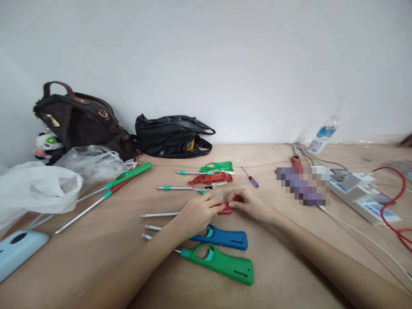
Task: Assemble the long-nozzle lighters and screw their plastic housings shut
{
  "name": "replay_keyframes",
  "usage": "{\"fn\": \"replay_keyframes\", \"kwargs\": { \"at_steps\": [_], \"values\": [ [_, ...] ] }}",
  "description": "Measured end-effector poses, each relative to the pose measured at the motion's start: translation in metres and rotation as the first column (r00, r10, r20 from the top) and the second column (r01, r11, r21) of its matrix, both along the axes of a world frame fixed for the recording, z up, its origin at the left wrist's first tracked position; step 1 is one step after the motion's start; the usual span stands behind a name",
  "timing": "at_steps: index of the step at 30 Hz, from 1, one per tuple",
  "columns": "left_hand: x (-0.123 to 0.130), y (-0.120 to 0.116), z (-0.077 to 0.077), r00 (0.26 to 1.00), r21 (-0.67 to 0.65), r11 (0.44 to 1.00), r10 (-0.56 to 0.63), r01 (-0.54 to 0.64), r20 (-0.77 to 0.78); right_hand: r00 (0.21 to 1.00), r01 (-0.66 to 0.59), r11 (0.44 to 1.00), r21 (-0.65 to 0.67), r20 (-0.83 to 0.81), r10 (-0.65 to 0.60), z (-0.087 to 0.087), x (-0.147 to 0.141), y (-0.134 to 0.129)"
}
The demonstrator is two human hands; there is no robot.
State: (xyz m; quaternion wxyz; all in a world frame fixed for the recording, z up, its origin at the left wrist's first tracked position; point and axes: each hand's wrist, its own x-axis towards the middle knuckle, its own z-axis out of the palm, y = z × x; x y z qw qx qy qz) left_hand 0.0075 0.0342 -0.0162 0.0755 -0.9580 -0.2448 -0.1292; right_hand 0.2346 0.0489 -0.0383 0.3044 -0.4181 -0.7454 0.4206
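Note:
A red long-nosed gas lighter (227, 209) lies on the table, its metal tube (159, 214) pointing left. My left hand (199, 211) grips it from above and hides most of its handle. Thumb and forefinger of my right hand (245, 203) are closed at the handle's right end. Nearer to me lie a blue lighter (230, 239) and a green lighter (225, 265), both whole. Beyond my hands are an opened red lighter shell (210, 178), a green shell (219, 166) and loose metal tubes with teal parts (175, 188). A small purple-handled screwdriver (253, 182) lies to their right.
More lighters (128, 177) lie at left beside white plastic bags (41, 184) and a light-blue case (22, 253). Along the wall sit a dark backpack (80, 124) and a black bag (167, 135). At right are a power strip (363, 199), cables and a water bottle (323, 135).

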Motion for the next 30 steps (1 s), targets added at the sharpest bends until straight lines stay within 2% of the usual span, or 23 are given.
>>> {"fn": "replay_keyframes", "kwargs": {
  "at_steps": [6, 10, 14, 17, 24, 30],
  "values": [
    [0.001, 0.0, 0.003, 0.999, 0.018, 1.0, -0.012, 0.013, -0.038, 0.998, -0.019, 0.999, 0.028, 0.063, 0.017, 0.003, 0.001, -0.001],
    [0.001, 0.0, 0.001, 0.999, 0.042, 0.999, -0.02, 0.022, -0.043, 0.988, -0.04, 0.983, 0.177, 0.154, 0.012, 0.007, -0.001, -0.005],
    [0.001, 0.001, -0.001, 0.999, 0.059, 0.998, -0.033, 0.035, -0.02, 0.949, -0.16, 0.891, 0.426, 0.314, 0.02, 0.008, -0.002, -0.008],
    [0.001, 0.001, -0.001, 0.999, 0.078, 0.996, -0.04, 0.041, -0.015, 0.915, -0.236, 0.821, 0.519, 0.403, 0.009, 0.008, 0.0, -0.01],
    [0.001, 0.001, -0.002, 0.999, 0.089, 0.995, -0.034, 0.038, -0.037, 0.896, -0.29, 0.813, 0.505, 0.443, 0.045, 0.01, 0.006, -0.009],
    [0.001, 0.0, -0.001, 0.998, 0.102, 0.994, -0.024, 0.029, -0.051, 0.862, -0.303, 0.745, 0.595, 0.504, -0.052, 0.014, 0.002, -0.012]
  ]
}}
